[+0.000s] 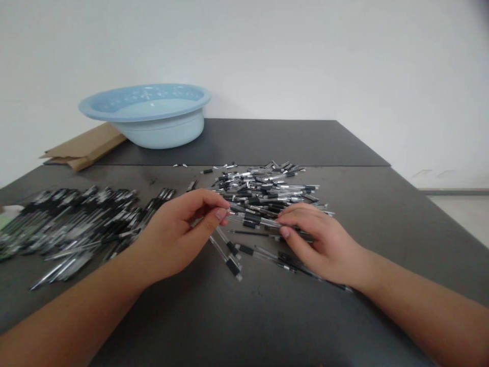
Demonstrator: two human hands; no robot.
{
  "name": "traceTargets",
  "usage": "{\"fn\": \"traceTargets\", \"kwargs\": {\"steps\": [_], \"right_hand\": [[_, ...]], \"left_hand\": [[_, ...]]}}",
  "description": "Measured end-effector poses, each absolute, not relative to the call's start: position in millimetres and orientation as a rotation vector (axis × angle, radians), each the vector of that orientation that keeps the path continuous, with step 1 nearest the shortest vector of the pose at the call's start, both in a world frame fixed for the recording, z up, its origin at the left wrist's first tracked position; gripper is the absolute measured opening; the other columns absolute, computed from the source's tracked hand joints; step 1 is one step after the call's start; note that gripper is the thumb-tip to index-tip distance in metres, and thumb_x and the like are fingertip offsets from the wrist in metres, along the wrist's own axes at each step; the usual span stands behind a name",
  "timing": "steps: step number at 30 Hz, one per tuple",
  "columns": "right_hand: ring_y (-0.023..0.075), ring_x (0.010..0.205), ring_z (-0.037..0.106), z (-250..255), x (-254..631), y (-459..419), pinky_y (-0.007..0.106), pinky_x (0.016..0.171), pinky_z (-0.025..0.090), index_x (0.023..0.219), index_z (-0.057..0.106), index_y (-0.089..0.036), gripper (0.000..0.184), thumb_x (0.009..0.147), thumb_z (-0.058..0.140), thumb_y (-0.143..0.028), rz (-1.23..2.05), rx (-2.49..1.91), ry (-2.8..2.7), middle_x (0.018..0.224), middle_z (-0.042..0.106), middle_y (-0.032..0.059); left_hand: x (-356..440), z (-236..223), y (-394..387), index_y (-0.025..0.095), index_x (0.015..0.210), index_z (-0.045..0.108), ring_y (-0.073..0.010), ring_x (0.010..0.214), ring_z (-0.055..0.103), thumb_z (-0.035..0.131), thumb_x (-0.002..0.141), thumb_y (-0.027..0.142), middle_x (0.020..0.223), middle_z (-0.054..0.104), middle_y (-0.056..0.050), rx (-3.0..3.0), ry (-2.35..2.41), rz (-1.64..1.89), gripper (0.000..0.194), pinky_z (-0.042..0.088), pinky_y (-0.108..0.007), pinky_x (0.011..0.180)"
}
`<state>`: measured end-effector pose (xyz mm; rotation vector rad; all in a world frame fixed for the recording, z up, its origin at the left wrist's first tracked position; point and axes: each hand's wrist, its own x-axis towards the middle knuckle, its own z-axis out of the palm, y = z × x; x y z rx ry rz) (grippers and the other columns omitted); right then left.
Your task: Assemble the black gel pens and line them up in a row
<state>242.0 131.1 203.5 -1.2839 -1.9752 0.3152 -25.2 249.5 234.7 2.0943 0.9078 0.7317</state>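
Blue basin (pixel 168 131), one; brown paper bag (pixel 84 146), one; pen heaps (pixel 80 219), two. Left hand (pixel 173 237) and right hand (pixel 324 242) both pinch one black-gripped clear pen (pixel 253 219).

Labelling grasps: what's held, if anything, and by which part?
The right hand holds a pen by the clear barrel end beyond its black grip. The left hand is pinched shut by the other end; whether it grips the pen is unclear.

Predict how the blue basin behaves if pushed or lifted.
The basin is probably stiff: it looks like moulded plastic. Likely light for its size, being hollow. Could tip if pressed at its edge, since it narrows downward.
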Motion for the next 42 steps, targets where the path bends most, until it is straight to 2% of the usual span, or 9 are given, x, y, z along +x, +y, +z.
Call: {"fn": "traceTargets", "kwargs": {"steps": [18, 25, 33, 42], "right_hand": [[0.0252, 0.099, 0.071, 204.6, 239.9, 129.6, 0.043, 0.090, 0.055, 0.110, 0.068, -0.023, 0.014, 0.102, 0.058, -0.018, 0.348, -1.313, -1.944, 0.106, 0.077, 0.0090], [0.0222, 0.097, 0.069, 203.5, 241.0, 130.1, 0.040, 0.089, 0.054, 0.111, 0.069, -0.018, 0.014, 0.102, 0.059, -0.018, 0.338, -1.269, -1.955, 0.103, 0.076, 0.0092], [0.0231, 0.102, 0.069, 202.6, 242.1, 130.5, 0.041, 0.093, 0.053, 0.114, 0.068, -0.018, 0.016, 0.102, 0.059, -0.016, 0.328, -1.274, -2.002, 0.107, 0.076, 0.0101], [0.0226, 0.106, 0.067, 203.8, 240.5, 129.2, 0.041, 0.098, 0.051, 0.119, 0.065, -0.019, 0.018, 0.105, 0.054, -0.017, 0.367, -1.279, -2.067, 0.111, 0.075, 0.0091]], "left_hand": [[-27.9, 233.4, 250.4, 0.022, 0.106, 0.070, -0.0168, 0.083, 0.075, 0.065, 0.101, 0.036, 0.091, 0.078, -0.002, 2.084, 0.857, 0.738, 0.016, 0.059, -0.026, 0.076], [-29.5, 229.5, 251.4, 0.023, 0.107, 0.070, -0.0136, 0.081, 0.075, 0.065, 0.102, 0.032, 0.091, 0.078, 0.000, 2.107, 0.810, 0.789, 0.012, 0.059, -0.021, 0.073], [-29.9, 229.9, 251.3, 0.024, 0.107, 0.072, -0.0161, 0.081, 0.075, 0.065, 0.101, 0.035, 0.094, 0.079, -0.001, 2.226, 0.815, 0.738, 0.014, 0.057, -0.026, 0.075], [-30.3, 231.2, 256.7, 0.026, 0.103, 0.076, -0.0166, 0.087, 0.075, 0.068, 0.098, 0.035, 0.097, 0.080, 0.000, 2.410, 0.783, 0.678, 0.014, 0.055, -0.022, 0.076]]}}
